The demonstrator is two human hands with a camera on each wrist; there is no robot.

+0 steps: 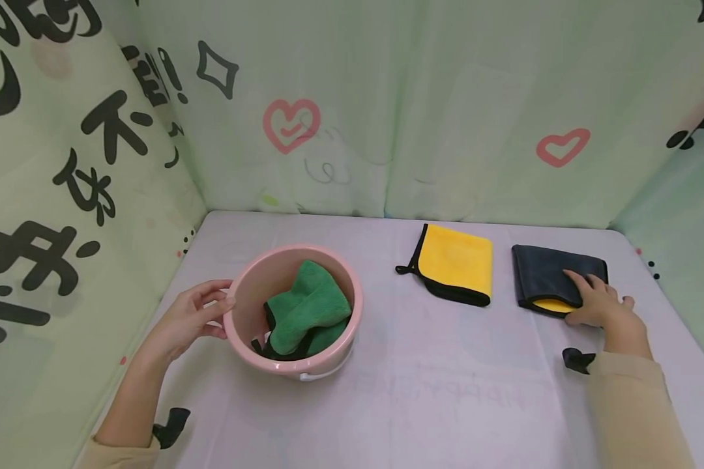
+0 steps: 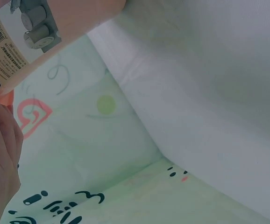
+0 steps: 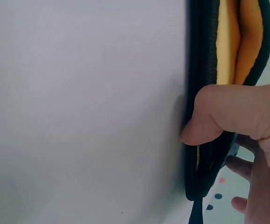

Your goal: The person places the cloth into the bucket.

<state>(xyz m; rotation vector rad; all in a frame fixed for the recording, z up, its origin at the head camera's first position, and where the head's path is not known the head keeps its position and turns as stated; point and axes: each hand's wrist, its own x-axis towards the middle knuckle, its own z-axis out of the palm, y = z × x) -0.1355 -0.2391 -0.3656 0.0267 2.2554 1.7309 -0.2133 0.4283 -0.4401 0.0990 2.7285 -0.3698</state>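
A pink bucket (image 1: 238, 286) with a white handle stands on the left part of the table, and a crumpled green cloth (image 1: 311, 306) with black edging lies inside it. My left hand (image 1: 193, 316) grips the bucket's left rim. On the far right lies a folded dark navy cloth (image 1: 542, 267) with a yellow inner side. My right hand (image 1: 607, 306) holds its right corner, the fingers on top and the thumb at the near edge. In the right wrist view the thumb presses against the layered cloth edge (image 3: 202, 60). Between bucket and dark cloth lies a folded yellow cloth (image 1: 456, 260) with black trim.
A pale white table cover (image 1: 434, 391) spreads under everything. Light green curtains (image 1: 475, 117) with hearts and black characters enclose the back and sides. A label (image 2: 13, 51) shows on the bucket's outer wall in the left wrist view.
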